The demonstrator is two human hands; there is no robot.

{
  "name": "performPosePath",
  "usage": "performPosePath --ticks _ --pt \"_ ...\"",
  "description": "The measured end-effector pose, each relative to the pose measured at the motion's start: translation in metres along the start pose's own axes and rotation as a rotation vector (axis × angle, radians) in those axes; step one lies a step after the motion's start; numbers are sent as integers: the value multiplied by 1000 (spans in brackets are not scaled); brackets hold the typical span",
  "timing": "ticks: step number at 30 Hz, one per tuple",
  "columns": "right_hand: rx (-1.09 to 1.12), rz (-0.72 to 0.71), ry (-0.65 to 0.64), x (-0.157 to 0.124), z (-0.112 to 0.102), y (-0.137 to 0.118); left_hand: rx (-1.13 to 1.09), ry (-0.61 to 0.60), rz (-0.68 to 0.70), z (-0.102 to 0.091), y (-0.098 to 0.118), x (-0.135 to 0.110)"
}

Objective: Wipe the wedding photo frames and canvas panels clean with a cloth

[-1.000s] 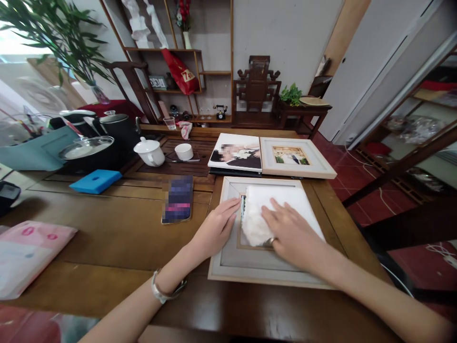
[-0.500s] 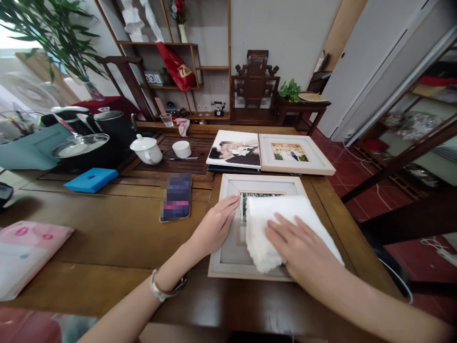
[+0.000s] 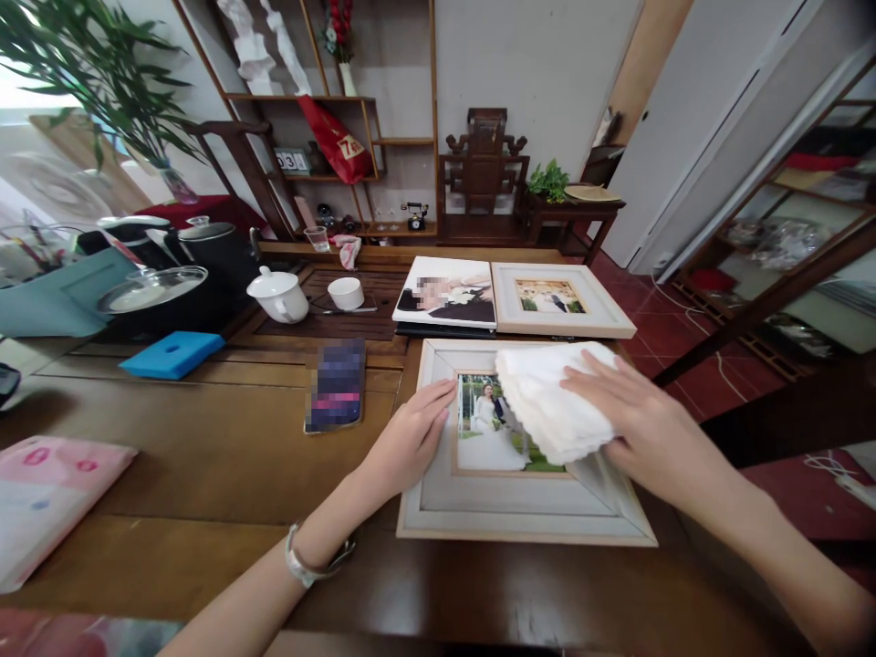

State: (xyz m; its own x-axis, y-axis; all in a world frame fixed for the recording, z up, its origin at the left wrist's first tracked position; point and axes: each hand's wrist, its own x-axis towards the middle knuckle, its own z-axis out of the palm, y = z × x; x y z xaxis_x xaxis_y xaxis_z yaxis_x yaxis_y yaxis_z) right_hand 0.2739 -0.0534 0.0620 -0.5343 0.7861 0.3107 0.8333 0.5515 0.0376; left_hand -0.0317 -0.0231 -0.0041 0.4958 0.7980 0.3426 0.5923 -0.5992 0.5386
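A pale framed wedding photo (image 3: 506, 506) lies flat on the wooden table (image 3: 205, 456) in front of me. My left hand (image 3: 411, 438) rests flat on the frame's left border, fingers stretched out and pressing it down. My right hand (image 3: 643, 420) presses a folded white cloth (image 3: 547, 401) onto the right part of the picture glass, fingers spread flat on top of the cloth. The left part of the photo shows uncovered.
Behind the frame lie a photo album (image 3: 448, 294) and a second framed photo (image 3: 557, 298). A phone (image 3: 335, 385) lies to the left. Further left are a white teapot (image 3: 277, 297), a cup (image 3: 345, 292), a blue pad (image 3: 171, 354) and a pink packet (image 3: 47, 497).
My right hand has slid the cloth from the lower middle of the picture to its upper right, uncovering the photo. My left hand has stayed on the frame's left border.
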Motion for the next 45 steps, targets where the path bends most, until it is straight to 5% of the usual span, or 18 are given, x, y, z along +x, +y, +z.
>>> performPosePath --ticks 5,9,15,18,23,27,35,45 --pt "-130 7 -20 -18 3 4 4 -5 4 1 -1 0" --pt "-150 101 -20 -30 4 -34 0 -1 6 2 -2 0" --pt "109 87 -18 -40 -9 -90 7 -8 -22 2 0 0" --pt "118 73 -46 -35 4 -84 4 -8 -24 2 0 1" --pt "34 121 -53 -2 26 -38 10 -4 -10 1 2 2" --pt "-27 159 -118 12 18 -31 1 11 -15 1 2 1" --pt "130 -77 -66 -38 -6 -110 8 11 -14 3 3 2" --pt "211 28 -75 -7 25 -177 -22 -10 24 -1 1 0"
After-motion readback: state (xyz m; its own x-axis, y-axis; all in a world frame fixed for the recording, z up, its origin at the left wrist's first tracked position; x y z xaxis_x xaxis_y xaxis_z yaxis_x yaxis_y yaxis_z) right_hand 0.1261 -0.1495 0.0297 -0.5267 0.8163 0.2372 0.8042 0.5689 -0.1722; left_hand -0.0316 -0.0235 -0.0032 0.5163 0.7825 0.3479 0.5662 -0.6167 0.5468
